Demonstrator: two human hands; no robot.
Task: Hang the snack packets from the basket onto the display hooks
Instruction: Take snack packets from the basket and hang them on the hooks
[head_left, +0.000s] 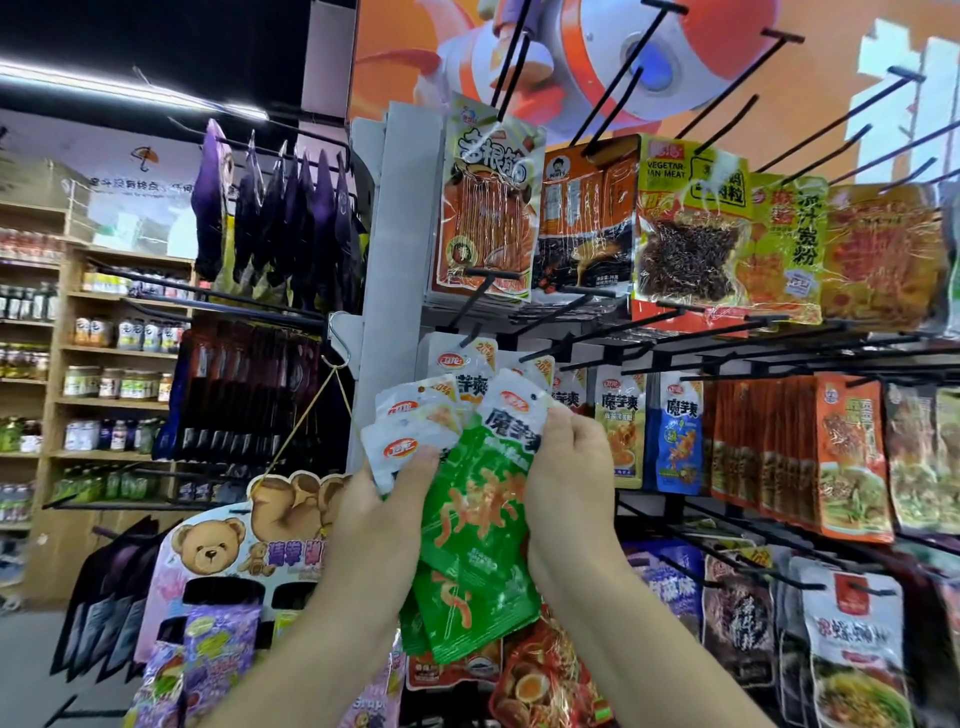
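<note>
I hold a fanned bunch of green-and-white snack packets (475, 525) in front of the display rack. My left hand (387, 499) grips the packets from the left, thumb over their white tops. My right hand (569, 467) pinches the top of the frontmost packet from the right. Just above and behind the packets, black display hooks (540, 351) stick out of the rack, and one at the left (475, 291) has a bare tip. More packets of the same brand hang right of my hands (680, 431). The basket is out of view.
The upper row holds orange and yellow snack packs (691, 228) under long bare hooks (727, 93). Orange packs (847, 457) hang at the right, darker ones below. A white post (395, 291) edges the rack. A teddy-bear display stand (228, 551) stands at the lower left, with shelves of jars (114, 384) behind.
</note>
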